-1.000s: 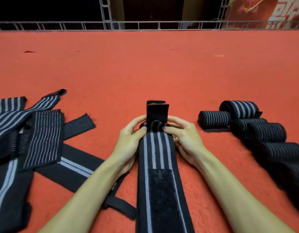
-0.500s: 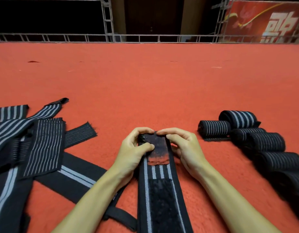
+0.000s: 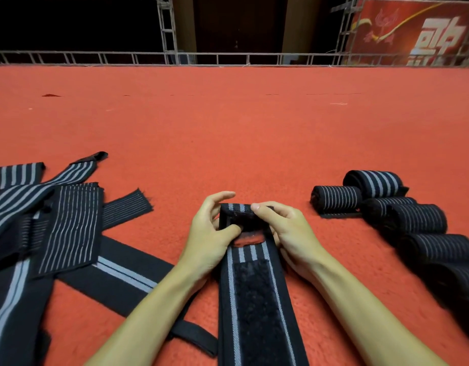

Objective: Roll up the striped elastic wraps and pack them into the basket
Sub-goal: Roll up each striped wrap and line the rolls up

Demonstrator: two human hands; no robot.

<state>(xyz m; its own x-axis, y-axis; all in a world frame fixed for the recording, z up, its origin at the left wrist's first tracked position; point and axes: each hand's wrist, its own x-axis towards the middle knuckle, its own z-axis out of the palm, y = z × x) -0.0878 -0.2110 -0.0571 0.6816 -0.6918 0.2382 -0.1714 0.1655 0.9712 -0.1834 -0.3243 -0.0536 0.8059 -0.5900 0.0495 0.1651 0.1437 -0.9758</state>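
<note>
A black elastic wrap with grey stripes (image 3: 254, 299) lies lengthwise on the red carpet in front of me, a rough black fastener patch on its near part. Its far end is curled into a small roll (image 3: 241, 215). My left hand (image 3: 209, 233) pinches the roll's left side, thumb on top. My right hand (image 3: 286, 231) holds the right side, fingers over the roll's far edge. Several unrolled striped wraps (image 3: 56, 228) lie piled at the left. Several rolled wraps (image 3: 402, 212) lie in a row at the right. No basket is in view.
Red carpet (image 3: 241, 128) stretches far ahead to a metal truss rail (image 3: 228, 59). A red banner (image 3: 418, 33) hangs at the back right. A flat black strap (image 3: 127, 276) runs under my left forearm.
The upright black end tab was folded down and rolled toward me. The roll has grown a little and both hands shifted slightly nearer.
</note>
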